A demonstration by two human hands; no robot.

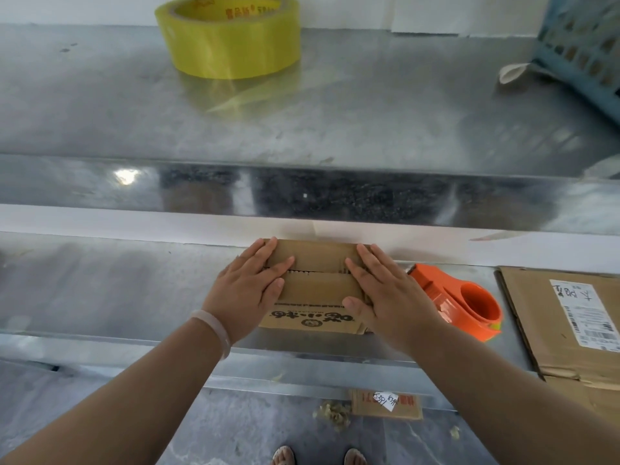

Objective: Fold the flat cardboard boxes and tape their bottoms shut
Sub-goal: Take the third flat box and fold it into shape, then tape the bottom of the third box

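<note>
Pressing down with flat palms, we had our left hand (250, 286) and right hand (385, 293) spread on top of the small cardboard box (315, 292) at the centre of the frame. The fingers were straight and close together and curled round nothing; neither hand gripped, each only bore down on the flaps. The left hand covered the left end of the two long flaps and the right hand the right end, so the seam (315, 272) between them lay bare between our fingertips. We judged that to be the reason for the hold: freshly folded flaps tend to spring up, and weight at both ends holds them level and the seam closed while leaving the middle free for tape. The box stood on the metal worktop (117, 286), apparently bottom up, its printed side facing us. We could see no tape on the seam, so the sealing looked not yet done. Just right of the right hand lay the orange tape dispenser (463, 307), near enough for one hand to take while the other pressed; whether it was loaded we could not tell. At the right edge lay a flat cardboard sheet (536, 330) with a label, probably waiting its turn. On the upper shelf (302, 129), well apart, sat a yellow tape roll (228, 35) at top centre-left and a blue basket (583, 45) in the upper right corner.
</note>
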